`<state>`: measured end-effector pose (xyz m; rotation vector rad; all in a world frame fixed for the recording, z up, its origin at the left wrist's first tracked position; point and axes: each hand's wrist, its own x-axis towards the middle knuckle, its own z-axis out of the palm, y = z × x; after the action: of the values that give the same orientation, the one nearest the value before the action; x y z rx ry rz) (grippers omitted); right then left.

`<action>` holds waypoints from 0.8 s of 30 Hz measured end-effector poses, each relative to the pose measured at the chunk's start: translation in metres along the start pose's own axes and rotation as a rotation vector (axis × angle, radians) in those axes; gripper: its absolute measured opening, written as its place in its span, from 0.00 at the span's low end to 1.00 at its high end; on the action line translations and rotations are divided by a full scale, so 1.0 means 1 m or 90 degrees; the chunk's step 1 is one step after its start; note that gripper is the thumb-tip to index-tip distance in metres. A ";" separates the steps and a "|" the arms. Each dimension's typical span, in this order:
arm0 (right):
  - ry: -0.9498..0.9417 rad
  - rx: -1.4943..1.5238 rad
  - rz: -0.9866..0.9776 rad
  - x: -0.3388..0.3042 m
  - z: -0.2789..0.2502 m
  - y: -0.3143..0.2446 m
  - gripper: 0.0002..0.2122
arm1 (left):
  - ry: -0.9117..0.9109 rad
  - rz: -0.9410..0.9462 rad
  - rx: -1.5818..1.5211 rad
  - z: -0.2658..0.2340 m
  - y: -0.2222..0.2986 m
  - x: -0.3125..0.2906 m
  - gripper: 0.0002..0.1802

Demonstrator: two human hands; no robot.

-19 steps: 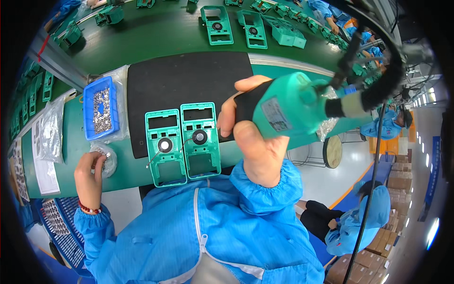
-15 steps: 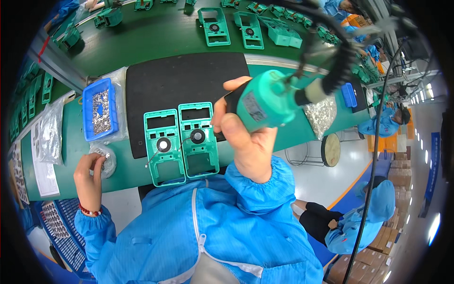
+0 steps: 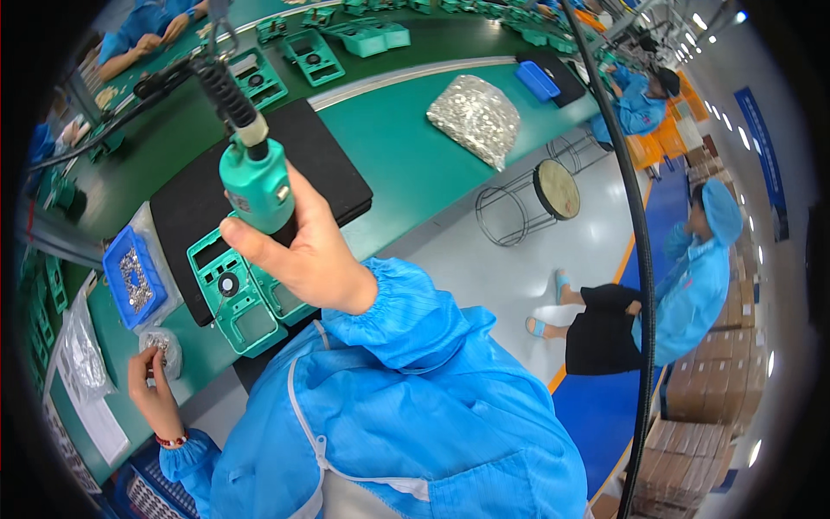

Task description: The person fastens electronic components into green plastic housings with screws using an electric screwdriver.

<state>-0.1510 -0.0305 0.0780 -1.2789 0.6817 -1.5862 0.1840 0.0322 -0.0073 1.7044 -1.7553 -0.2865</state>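
My right hand [image 3: 316,251] is wrapped round a green electric screwdriver [image 3: 258,180] hanging from a cable. It is held over two green plastic housings [image 3: 251,324], which lie side by side at the near edge of the black mat. A round speaker [image 3: 228,285] sits in the left housing; the screwdriver and hand hide much of the right one, and the tool's tip is out of sight. My left hand [image 3: 152,389] has its fingertips bent together in a small clear plastic bag [image 3: 173,353] of metal parts. What they pinch, if anything, is too small to make out.
A blue tray [image 3: 158,298] of small metal parts stands beyond the bag. The black mat [image 3: 333,164] covers part of the green table. To the right lie a larger bag of parts [image 3: 475,117] and a round stool [image 3: 557,189]. A person in blue [image 3: 692,285] sits behind it.
The view has swung to the right. My right hand has brought the screwdriver leftward, over the housings. My left hand stays at the small bag, its fingers now dipped into it.
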 end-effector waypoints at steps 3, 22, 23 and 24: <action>0.004 0.020 -0.016 -0.007 0.003 -0.009 0.16 | 0.018 0.020 0.000 0.001 -0.005 -0.005 0.05; -0.118 0.118 0.004 -0.046 0.030 -0.046 0.18 | -0.097 0.093 -0.267 0.056 0.115 -0.041 0.07; -0.119 0.120 0.003 -0.049 0.031 -0.049 0.18 | -0.132 0.015 -0.358 0.061 0.115 -0.046 0.09; -0.117 0.149 0.033 -0.051 0.032 -0.054 0.17 | -0.130 0.015 -0.355 0.067 0.121 -0.049 0.09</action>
<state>-0.1387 0.0412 0.1130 -1.2048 0.3985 -1.4388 0.0439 0.0746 -0.0024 1.2812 -1.6294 -0.8765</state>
